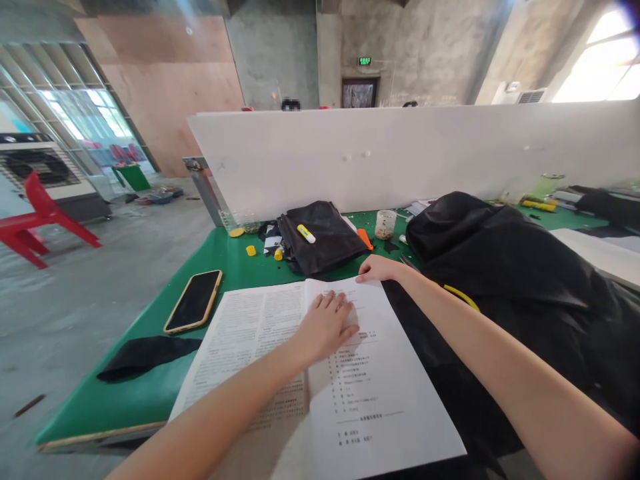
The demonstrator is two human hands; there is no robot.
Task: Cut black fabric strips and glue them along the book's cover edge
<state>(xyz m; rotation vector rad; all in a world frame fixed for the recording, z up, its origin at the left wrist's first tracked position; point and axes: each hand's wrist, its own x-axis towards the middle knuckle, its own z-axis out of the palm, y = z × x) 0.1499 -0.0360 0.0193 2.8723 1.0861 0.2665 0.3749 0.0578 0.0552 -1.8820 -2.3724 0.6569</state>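
Note:
An open book (pixel 240 340) with printed text lies on the green table. Across its middle fold, my left hand (pixel 327 325) rests flat on the upper part of the right-hand page (pixel 380 400), fingers stretched out. At the top edge of that page, my right hand (pixel 379 268) is closed with curled fingers on the paper; its fingertips are partly hidden. Left of the book lies a phone (pixel 194 301) in a tan case, screen dark. Just beyond the book is a folded black cloth (pixel 325 233) with a yellow and white glue stick (pixel 306 233) on top.
A large black cloth heap (pixel 500 267) covers the table's right side. A clear cup (pixel 385 224), an orange tool (pixel 365 239) and yellow caps (pixel 251 251) sit behind the book. A white board (pixel 400 153) stands across the back. A black cloth strip (pixel 145 357) lies near the table's left edge.

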